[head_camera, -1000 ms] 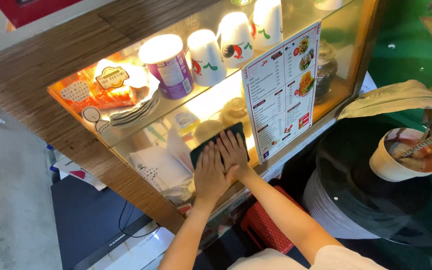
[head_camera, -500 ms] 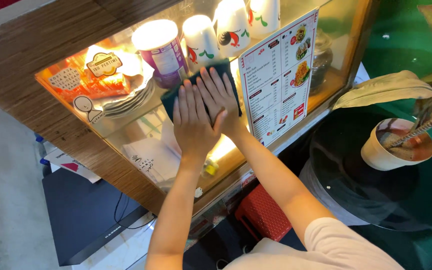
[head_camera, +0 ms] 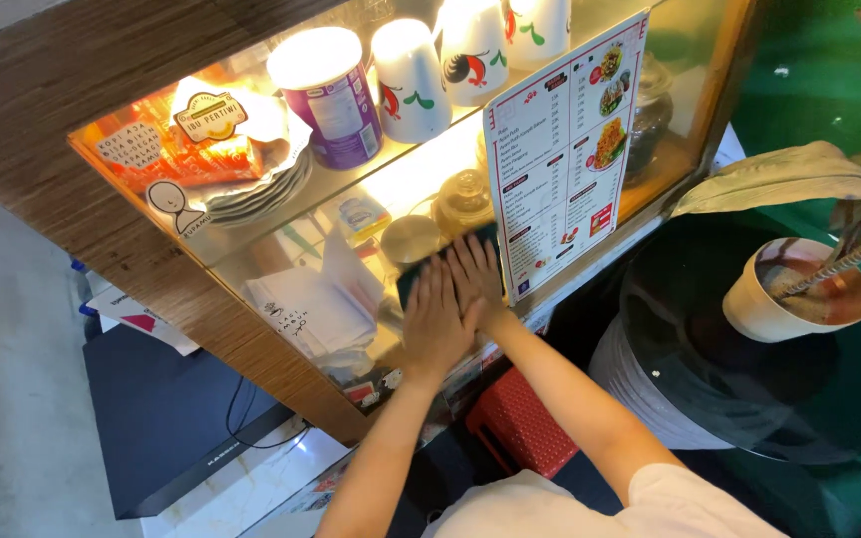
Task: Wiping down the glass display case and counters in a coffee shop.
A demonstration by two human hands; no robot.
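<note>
I see both hands pressed flat against the glass front (head_camera: 251,239) of a lit display cabinet. The left hand (head_camera: 433,321) lies open with fingers spread, palm on a dark green cloth (head_camera: 413,282). The right hand (head_camera: 475,279) is also open and flat, overlapping the left at about 1 o'clock from it, its fingers covering the cloth's upper part. Neither hand grips the cloth; both only press it to the glass.

The cloth sits at the lower centre of the glass pane, touching the left edge of a laminated menu card (head_camera: 565,149), which stands at 2 o'clock from the hands.

Behind the glass, at 11 o'clock from the hands, a purple tin (head_camera: 331,100) stands beside white printed cups (head_camera: 411,80). At 3 o'clock, well apart, a paper cup (head_camera: 794,294) rests on a round dark table (head_camera: 749,399). A red stool (head_camera: 520,423) stands at 5 o'clock.
</note>
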